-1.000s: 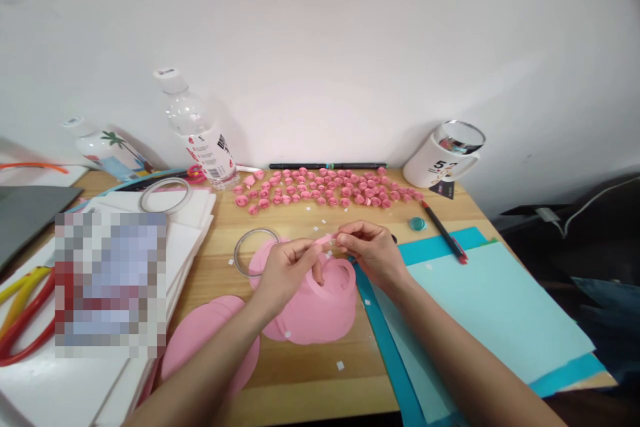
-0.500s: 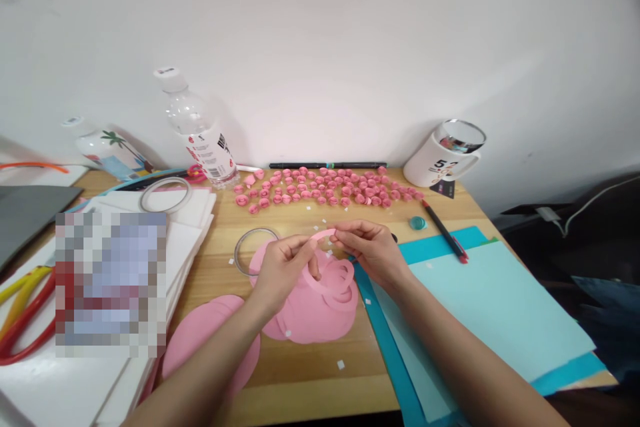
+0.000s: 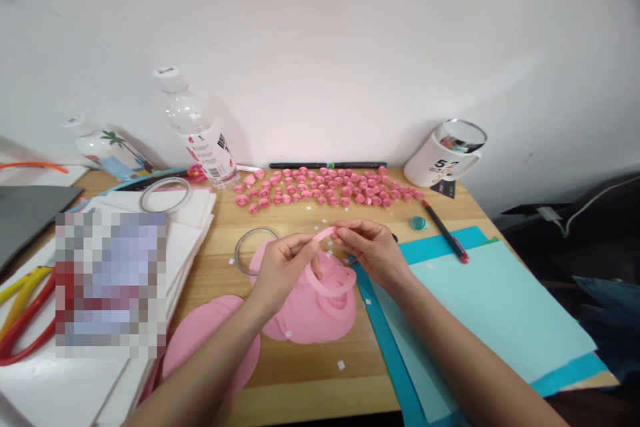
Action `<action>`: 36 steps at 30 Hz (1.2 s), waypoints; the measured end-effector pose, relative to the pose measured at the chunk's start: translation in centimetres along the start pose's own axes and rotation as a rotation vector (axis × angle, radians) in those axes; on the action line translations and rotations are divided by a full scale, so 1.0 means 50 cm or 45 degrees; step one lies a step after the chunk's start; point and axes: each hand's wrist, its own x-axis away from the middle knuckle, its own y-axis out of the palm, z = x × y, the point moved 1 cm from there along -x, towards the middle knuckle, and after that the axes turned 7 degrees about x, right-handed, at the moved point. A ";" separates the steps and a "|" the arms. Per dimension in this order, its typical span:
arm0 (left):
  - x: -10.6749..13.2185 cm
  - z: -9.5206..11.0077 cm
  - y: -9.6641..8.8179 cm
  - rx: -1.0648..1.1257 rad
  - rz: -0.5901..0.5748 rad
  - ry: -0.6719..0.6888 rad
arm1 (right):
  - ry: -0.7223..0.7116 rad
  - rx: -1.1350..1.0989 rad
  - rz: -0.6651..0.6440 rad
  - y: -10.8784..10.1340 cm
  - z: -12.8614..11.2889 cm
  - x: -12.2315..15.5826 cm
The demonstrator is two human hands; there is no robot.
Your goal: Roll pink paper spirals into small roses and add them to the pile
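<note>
Both my hands meet over the middle of the wooden desk [image 3: 300, 380]. My left hand [image 3: 283, 270] and my right hand [image 3: 373, 250] each pinch the same pink paper spiral strip [image 3: 325, 280]. Its upper end runs between my fingertips and its lower coils hang down in loops. Below them lie pink paper discs [image 3: 310, 310], with another pink disc [image 3: 200, 340] toward the front left. Several small pink paper roses [image 3: 325, 188] lie in rows at the back of the desk.
A clear tape ring [image 3: 253, 250] lies left of my hands, another tape ring [image 3: 165, 195] on white sheets [image 3: 185, 240]. Two bottles [image 3: 200, 133] stand at back left, a white mug [image 3: 440, 157] at back right. Teal paper sheets [image 3: 500, 307], a red-tipped pen [image 3: 445, 232] and a black pen [image 3: 325, 165] lie nearby.
The strip's coils have dropped and loosened into wider hanging loops, and my hands have shifted slightly while keeping hold of its upper end.
</note>
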 end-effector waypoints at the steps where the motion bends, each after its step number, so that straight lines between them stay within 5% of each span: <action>1: -0.001 -0.002 -0.002 0.025 0.008 -0.009 | 0.011 -0.007 -0.011 0.001 -0.001 0.000; 36: -0.001 -0.007 -0.002 0.127 -0.026 0.012 | -0.042 -0.015 -0.058 -0.004 0.006 -0.001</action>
